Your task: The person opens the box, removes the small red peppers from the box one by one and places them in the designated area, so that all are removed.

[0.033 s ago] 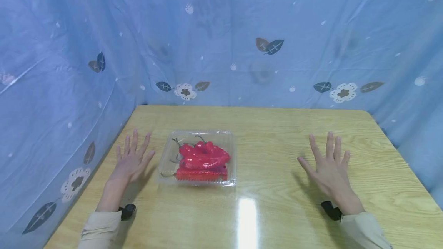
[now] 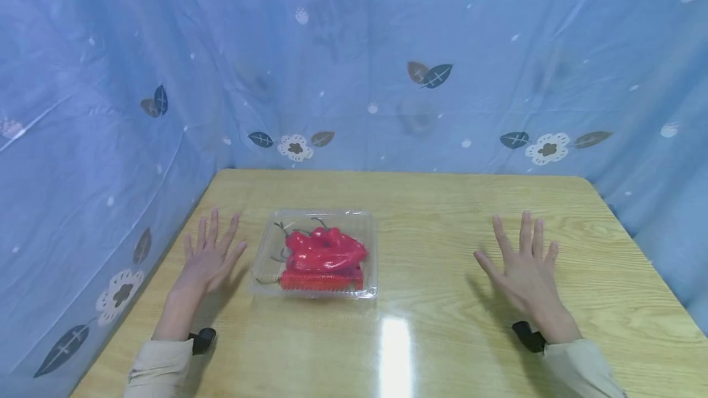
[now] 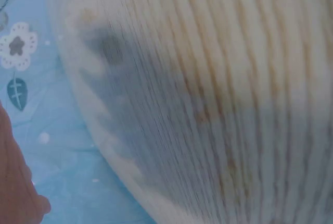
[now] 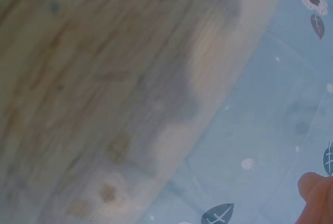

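A clear plastic box (image 2: 260, 263) stands on the table, left of its middle, in the head view. Inside it lie several red peppers (image 2: 326, 257) with thin dark stems. Left of the box, my left hand (image 2: 206, 263) is spread with straight fingers, touching nothing but apart from the box. Far to the right, my right hand (image 2: 525, 275) is spread in the same way and holds nothing. Only a bit of the left hand (image 3: 18, 182) shows in the left wrist view, and a fingertip (image 4: 315, 195) in the right wrist view.
The light wooden table (image 2: 431, 244) carries a bright reflection near its front. Blue patterned cloth (image 2: 354, 48) hangs behind the table and along its left and right sides. A black strap device (image 2: 203, 341) sits on each wrist.
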`<state>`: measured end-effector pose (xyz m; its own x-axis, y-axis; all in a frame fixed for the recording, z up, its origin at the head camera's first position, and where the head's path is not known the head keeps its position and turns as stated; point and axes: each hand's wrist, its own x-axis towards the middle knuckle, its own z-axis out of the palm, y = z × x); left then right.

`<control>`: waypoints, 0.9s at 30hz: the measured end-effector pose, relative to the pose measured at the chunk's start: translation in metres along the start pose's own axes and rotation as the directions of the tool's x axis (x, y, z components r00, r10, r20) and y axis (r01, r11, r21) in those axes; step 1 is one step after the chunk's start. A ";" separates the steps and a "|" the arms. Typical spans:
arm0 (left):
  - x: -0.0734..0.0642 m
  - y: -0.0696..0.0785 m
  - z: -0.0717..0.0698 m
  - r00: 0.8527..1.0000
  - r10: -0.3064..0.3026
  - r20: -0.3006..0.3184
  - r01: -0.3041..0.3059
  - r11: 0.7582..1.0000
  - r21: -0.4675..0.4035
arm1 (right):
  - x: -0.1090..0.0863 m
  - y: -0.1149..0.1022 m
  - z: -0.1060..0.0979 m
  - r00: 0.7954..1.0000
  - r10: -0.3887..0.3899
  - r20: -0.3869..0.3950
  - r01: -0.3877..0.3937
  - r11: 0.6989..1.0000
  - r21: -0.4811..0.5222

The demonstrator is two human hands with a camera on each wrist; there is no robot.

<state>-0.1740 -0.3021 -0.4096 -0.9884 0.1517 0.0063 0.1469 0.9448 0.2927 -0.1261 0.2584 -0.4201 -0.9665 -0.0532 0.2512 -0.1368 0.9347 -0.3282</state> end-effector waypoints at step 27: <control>-0.014 0.002 0.001 0.996 0.051 -0.073 -0.056 0.996 -0.068 | -0.001 0.002 -0.008 0.999 0.042 0.020 -0.040 0.994 -0.105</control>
<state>-0.1600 -0.3017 -0.4097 -0.9798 0.1783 0.0909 0.1992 0.9129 0.3562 -0.1236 0.2630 -0.4134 -0.9756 -0.0209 0.2185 -0.0746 0.9678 -0.2404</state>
